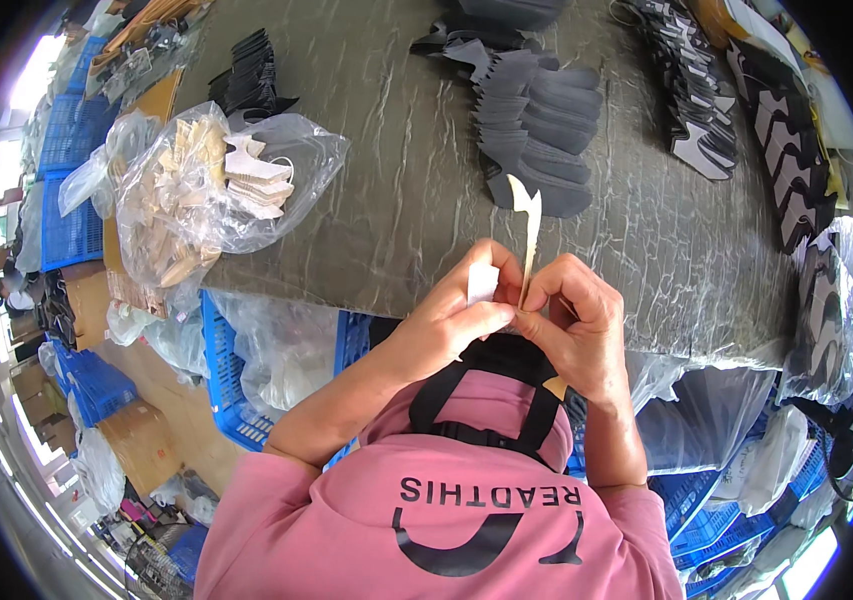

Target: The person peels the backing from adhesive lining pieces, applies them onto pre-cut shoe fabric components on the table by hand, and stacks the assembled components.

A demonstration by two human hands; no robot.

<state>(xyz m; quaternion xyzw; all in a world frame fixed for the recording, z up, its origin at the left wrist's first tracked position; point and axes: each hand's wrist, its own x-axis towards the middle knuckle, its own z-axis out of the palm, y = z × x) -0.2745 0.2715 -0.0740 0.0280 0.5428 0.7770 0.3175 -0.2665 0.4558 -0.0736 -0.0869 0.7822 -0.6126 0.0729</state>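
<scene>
Close together at the table's near edge, my two hands meet with the fingertips closed. My left hand [454, 303] is pinched, with a small white piece [482, 283] held in its fingers. My right hand [582, 318] pinches the lower end of a thin cream cut piece [532, 222], which stands up between the hands, its pointed, notched end away from me. Whether the left fingertips also grip the cream piece is hidden. Just beyond it lies an overlapping row of dark grey cut pieces [546, 120].
A clear plastic bag [306, 160] of cream cut pieces [191, 160] lies at the left of the dark table [386, 200], with black pieces [248, 75] behind it. More stacked pieces [696, 110] line the right. Blue crates [236, 390] stand below the near edge.
</scene>
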